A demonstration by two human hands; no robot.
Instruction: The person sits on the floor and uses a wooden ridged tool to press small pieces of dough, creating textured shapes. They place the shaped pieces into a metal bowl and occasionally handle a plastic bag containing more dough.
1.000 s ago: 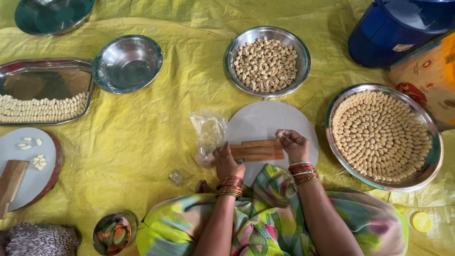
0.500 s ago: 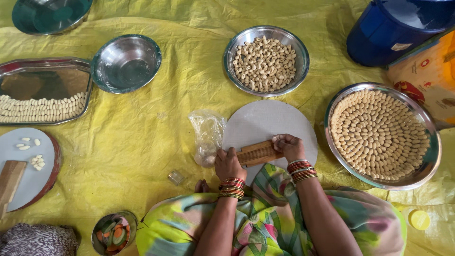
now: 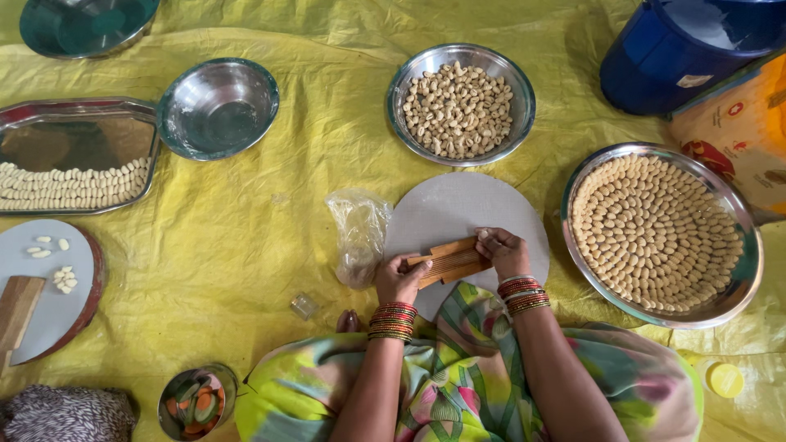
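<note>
**Ridged board in both hands, tray nearly full**

You held the wooden board [image 3: 449, 261] just above the round grey slab [image 3: 458, 209], tilted a little, its ridged face up. Your left hand [image 3: 399, 278] closed on its near left end, fingers curled round the edge; your right hand [image 3: 501, 252] gripped the far right end, thumb and fingertips pinched at the top corner. Whether a bit of dough sat under those fingertips could not be told.

Judging by what lay about you, much of the shaping was done: the steel tray [image 3: 741, 274] on your right carried close rings of formed pieces almost to the rim. Plenty was left too, for the bowl of pieces [image 3: 460, 105] beyond the slab was well filled.

A crumpled clear bag [image 3: 359, 237] lay just beside the slab on your left, touching its edge. Further left, a second bowl [image 3: 217, 106] stood with nothing visible in it, next to a rectangular tray [image 3: 78, 155] with rows of pieces along its near side. At the far left a second slab [image 3: 49, 286] held a few loose pieces and another wooden block [image 3: 16, 307]. All of it rested on the yellow sheet [image 3: 246, 245] spread over the floor.
</note>
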